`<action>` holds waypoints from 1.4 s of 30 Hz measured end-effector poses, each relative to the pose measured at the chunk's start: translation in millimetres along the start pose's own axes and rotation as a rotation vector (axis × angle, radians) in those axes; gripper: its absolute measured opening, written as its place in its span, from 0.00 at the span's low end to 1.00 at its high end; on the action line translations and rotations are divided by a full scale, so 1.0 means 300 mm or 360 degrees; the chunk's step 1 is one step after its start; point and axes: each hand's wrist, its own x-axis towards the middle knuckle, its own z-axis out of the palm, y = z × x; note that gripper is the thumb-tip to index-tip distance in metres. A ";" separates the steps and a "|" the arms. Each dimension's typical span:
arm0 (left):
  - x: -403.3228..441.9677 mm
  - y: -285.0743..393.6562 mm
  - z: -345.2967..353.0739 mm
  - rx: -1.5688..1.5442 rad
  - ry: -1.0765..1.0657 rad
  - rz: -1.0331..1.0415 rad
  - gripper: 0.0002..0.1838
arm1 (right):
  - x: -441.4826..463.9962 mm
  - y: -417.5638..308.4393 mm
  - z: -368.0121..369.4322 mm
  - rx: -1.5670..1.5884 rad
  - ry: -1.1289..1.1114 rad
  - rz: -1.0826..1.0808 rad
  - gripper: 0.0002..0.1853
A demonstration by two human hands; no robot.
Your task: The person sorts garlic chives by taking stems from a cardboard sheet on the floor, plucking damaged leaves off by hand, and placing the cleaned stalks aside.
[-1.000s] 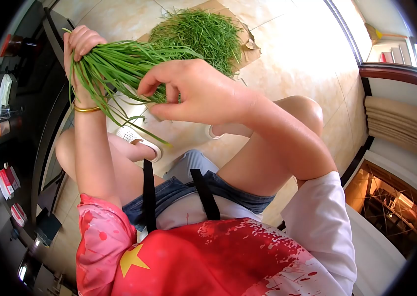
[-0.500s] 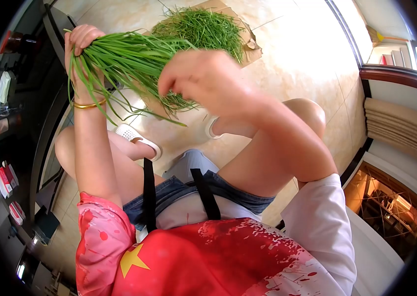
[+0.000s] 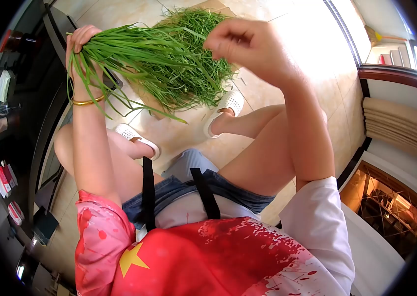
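A bunch of long green garlic chives (image 3: 129,52) is gripped near one end by my left hand (image 3: 82,42), its fingers wrapped round the stems. The leaves fan out to the right and droop over a loose heap of chives (image 3: 193,74) on the floor. My right hand (image 3: 253,47) is raised above the right side of that heap. Its fingers are curled, with thumb and forefinger tips close together by a pale leaf; whether they pinch it is hard to make out.
Flattened cardboard (image 3: 216,7) lies beneath the heap on the tiled floor (image 3: 262,93). White clogs (image 3: 233,102) on my feet stand close to it. A grey stool (image 3: 188,165) is under me. A dark cabinet (image 3: 26,98) with small items runs along the left.
My right hand has moved up and right, away from the bunch, uncovering more of the heap. My left hand stays nearly in place, still holding the chives.
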 end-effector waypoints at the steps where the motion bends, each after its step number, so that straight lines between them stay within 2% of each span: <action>1: 0.000 0.001 -0.005 0.0003 0.0015 0.0016 0.14 | -0.009 -0.018 0.004 0.0000 -0.0001 -0.0001 0.12; 3: -0.006 0.015 -0.009 -0.0030 0.0005 -0.0003 0.14 | -0.015 -0.043 0.009 -0.0033 -0.0643 0.0201 0.14; 4: -0.009 0.021 -0.012 -0.0018 0.0016 0.0020 0.13 | -0.007 -0.034 0.014 -0.0258 -0.0755 0.0184 0.14; 5: -0.010 0.026 -0.013 -0.0005 0.0030 0.0043 0.13 | -0.004 -0.014 0.029 -0.0256 -0.0754 0.0183 0.14; 7: -0.011 0.033 -0.012 -0.0007 0.0043 0.0042 0.13 | 0.000 0.013 0.067 -0.0339 -0.0439 0.0062 0.15; 8: -0.012 0.037 -0.013 -0.0013 0.0054 0.0043 0.13 | -0.002 0.011 0.076 -0.0273 -0.0325 0.0166 0.17; 11: -0.006 0.053 -0.025 -0.0040 0.0072 0.0070 0.12 | 0.011 0.035 0.085 -0.0142 -0.0252 0.0081 0.19; 14: -0.002 0.044 -0.032 -0.0063 0.0041 0.0086 0.12 | 0.022 0.024 0.100 0.0055 -0.0295 0.0232 0.20; 20: -0.001 0.042 -0.044 0.0044 0.0128 0.0199 0.13 | 0.046 -0.039 0.102 0.0128 -0.0378 0.0438 0.20; 24: 0.002 0.058 -0.058 0.0086 0.0187 0.0223 0.13 | 0.057 0.014 0.128 0.0232 -0.0338 0.0299 0.19; 27: 0.003 0.053 -0.060 0.0028 0.0171 0.0197 0.13 | 0.059 0.015 0.136 0.0174 -0.0360 0.0288 0.17; 29: 0.004 0.054 -0.068 -0.0025 0.0128 0.0106 0.14 | 0.062 0.016 0.143 -0.0243 -0.0300 0.0035 0.13; 30: 0.003 0.058 -0.067 -0.0025 0.0127 0.0107 0.14 | 0.062 0.020 0.142 -0.0244 -0.0301 0.0035 0.13; 32: 0.002 0.070 -0.062 0.0030 0.0157 0.0220 0.15 | 0.064 0.033 0.127 -0.0493 0.0026 -0.0165 0.10; 33: 0.002 0.073 -0.059 0.0029 0.0157 0.0220 0.15 | 0.067 0.038 0.109 -0.0494 0.0025 -0.0164 0.10; 35: 0.001 0.082 -0.054 -0.0039 0.0085 0.0209 0.16 | 0.079 0.055 0.056 -0.0403 0.0351 0.0120 0.11; 36: -0.001 0.091 -0.056 -0.0035 0.0087 0.0171 0.16 | 0.087 0.089 0.033 -0.0402 0.0347 0.0116 0.11; 38: -0.006 0.092 -0.054 -0.0005 0.0090 0.0174 0.16 | 0.093 0.165 0.009 -0.1322 0.1000 -0.0569 0.12; 39: -0.008 0.081 -0.050 0.0023 0.0093 0.0172 0.16 | 0.090 0.145 0.009 -0.1324 0.1001 -0.0567 0.12; 42: -0.012 0.045 -0.028 0.0024 -0.0021 0.0042 0.15 | 0.079 0.059 0.007 -0.0835 0.0695 -0.0469 0.13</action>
